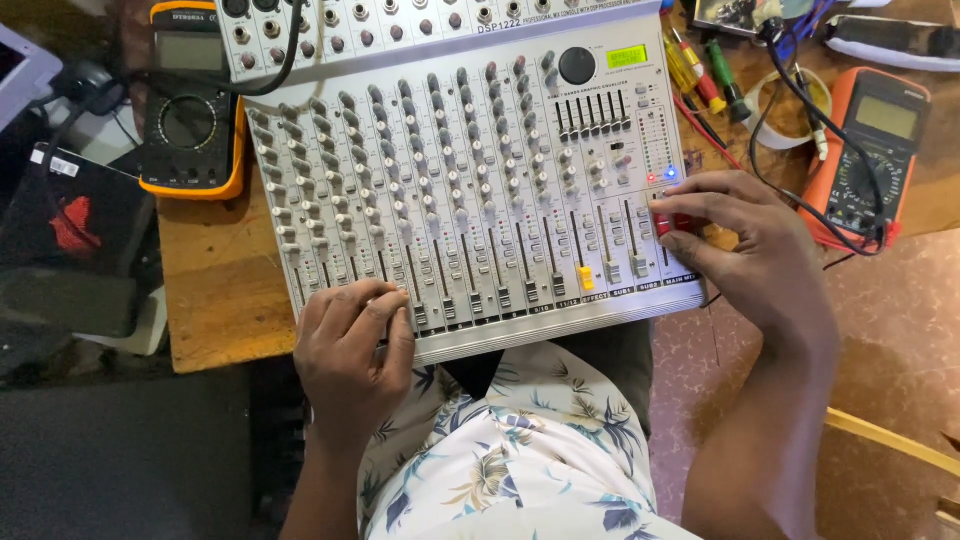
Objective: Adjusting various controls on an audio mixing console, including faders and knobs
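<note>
Flanking one mixer [470,160], two multimeters [190,110] (both hands on faders).

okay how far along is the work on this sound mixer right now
Done: the mixer is powered, with its small screen lit. In hand: the right hand pinches a red slider; the left hand rests on the leftmost sliders. Left: the other sliders sit low, untouched.

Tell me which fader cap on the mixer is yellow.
The yellow fader cap sits right of centre in the mixer's bottom row, between both hands; its neighbours are grey, and the right hand pinches a red one.
</note>
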